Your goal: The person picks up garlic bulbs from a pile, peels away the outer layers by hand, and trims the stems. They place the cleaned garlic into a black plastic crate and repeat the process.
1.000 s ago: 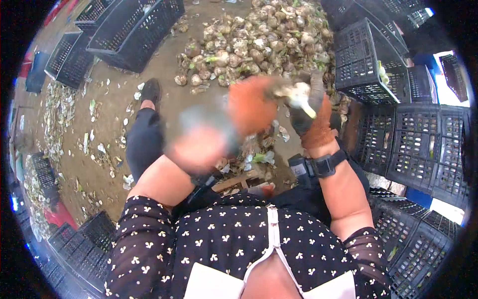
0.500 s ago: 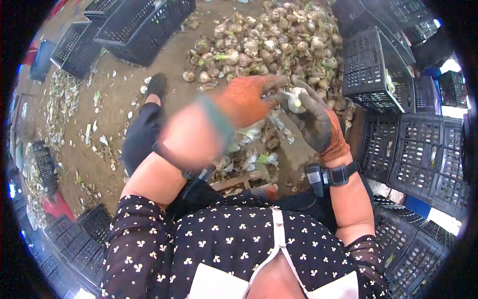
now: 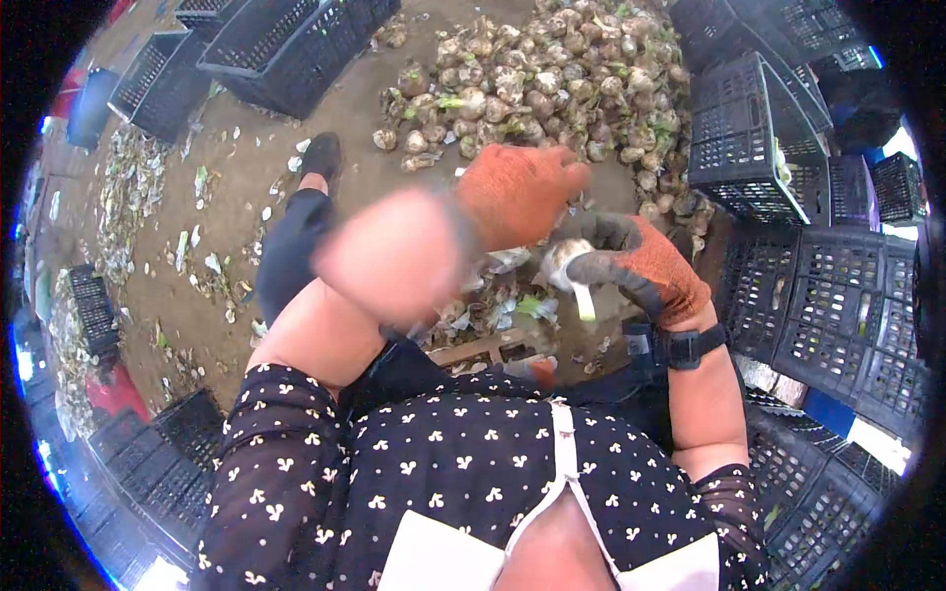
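Observation:
My right hand [image 3: 645,268], in an orange glove with dirty grey fingers, grips a white garlic bulb [image 3: 562,264]. A short pale-green stem stub points down from the bulb. Just above and left of it is my left hand [image 3: 520,195], also in an orange glove, with its back to me and its fingers curled. Anything inside those fingers is hidden. Beyond both hands lies a big heap of garlic bulbs [image 3: 552,84], dirty and brownish, some with green bits.
Black plastic crates [image 3: 754,148] stand at the right, some stacked, and more crates [image 3: 286,59] stand at the upper left. Peel scraps [image 3: 128,197] litter the floor. A wooden piece [image 3: 483,349] lies close to my lap.
My right hand has turned and drawn slightly nearer with the garlic bulb, whose stem now points down. My left hand's fingers have curled, away from the bulb.

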{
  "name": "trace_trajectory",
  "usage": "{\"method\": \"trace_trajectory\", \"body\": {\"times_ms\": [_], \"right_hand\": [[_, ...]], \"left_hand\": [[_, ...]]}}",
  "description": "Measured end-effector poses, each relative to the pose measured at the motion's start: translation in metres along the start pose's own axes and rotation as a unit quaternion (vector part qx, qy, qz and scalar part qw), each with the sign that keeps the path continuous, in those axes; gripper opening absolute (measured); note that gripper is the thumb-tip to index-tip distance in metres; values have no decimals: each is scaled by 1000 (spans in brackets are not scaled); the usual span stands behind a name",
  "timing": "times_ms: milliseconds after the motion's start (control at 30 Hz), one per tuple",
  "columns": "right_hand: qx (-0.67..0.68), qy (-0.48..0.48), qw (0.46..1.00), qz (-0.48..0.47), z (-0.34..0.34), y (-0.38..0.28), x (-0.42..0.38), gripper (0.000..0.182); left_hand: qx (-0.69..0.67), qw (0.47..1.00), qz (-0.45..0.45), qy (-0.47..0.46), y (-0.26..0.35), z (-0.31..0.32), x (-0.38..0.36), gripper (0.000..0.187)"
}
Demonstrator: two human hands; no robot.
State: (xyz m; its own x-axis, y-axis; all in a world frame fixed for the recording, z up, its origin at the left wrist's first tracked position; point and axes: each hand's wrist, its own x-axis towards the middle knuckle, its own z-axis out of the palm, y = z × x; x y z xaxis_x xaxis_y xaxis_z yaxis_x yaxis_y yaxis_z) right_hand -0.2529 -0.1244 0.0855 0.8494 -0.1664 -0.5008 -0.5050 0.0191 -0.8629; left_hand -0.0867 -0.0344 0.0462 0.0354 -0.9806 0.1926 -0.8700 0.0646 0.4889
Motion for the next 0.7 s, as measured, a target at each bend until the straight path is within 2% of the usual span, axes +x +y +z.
{"method": "trace_trajectory", "body": {"times_ms": [33, 67, 100, 167, 233, 300, 333, 400, 467, 533, 600, 633, 667, 700], "right_hand": [[1, 0, 1000, 0, 2, 6, 0, 51], [98, 75, 992, -17, 4, 14, 1, 47], [193, 150, 969, -34, 3, 17, 1, 43], [230, 170, 957, -50, 1, 13, -2, 45], [291, 193, 931, -110, -3, 27, 3, 47], [317, 210, 918, -116, 1, 32, 7, 42], [309, 230, 915, -119, 5, 32, 7, 41], [283, 259, 919, -95, 12, 27, 7, 38], [269, 263, 922, -87, 11, 25, 8, 36], [258, 270, 924, -80, 8, 23, 6, 35], [253, 207, 943, -58, 1, 17, -1, 36], [256, 208, 942, -54, -4, 18, -5, 36], [186, 156, 969, -40, -8, 19, -10, 39], [115, 102, 988, -28, -10, 17, -13, 41]], "left_hand": [[-22, 999, -26, -6, -5, 6, 0, 34], [-102, 993, -32, 56, -12, 9, -1, 43], [-102, 993, -30, 58, -11, 4, -2, 43], [-236, 965, -114, -21, -6, -9, -3, 49], [-216, 973, -83, 5, -2, -4, -6, 51], [-265, 957, -115, -2, 4, 1, -6, 47], [-171, 979, -107, 24, 5, 7, -6, 40], [-147, 982, -115, 25, 8, 13, -5, 36], [-84, 990, -106, 50, 5, 29, -5, 27], [-37, 994, -85, 64, 10, 25, -9, 27], [10, 995, -61, 77, 11, 19, -10, 26], [28, 997, -7, 67, 7, 15, -10, 28], [45, 996, 46, 57, 5, 12, -10, 29], [44, 997, 45, 52, 4, 10, -9, 29]]}}
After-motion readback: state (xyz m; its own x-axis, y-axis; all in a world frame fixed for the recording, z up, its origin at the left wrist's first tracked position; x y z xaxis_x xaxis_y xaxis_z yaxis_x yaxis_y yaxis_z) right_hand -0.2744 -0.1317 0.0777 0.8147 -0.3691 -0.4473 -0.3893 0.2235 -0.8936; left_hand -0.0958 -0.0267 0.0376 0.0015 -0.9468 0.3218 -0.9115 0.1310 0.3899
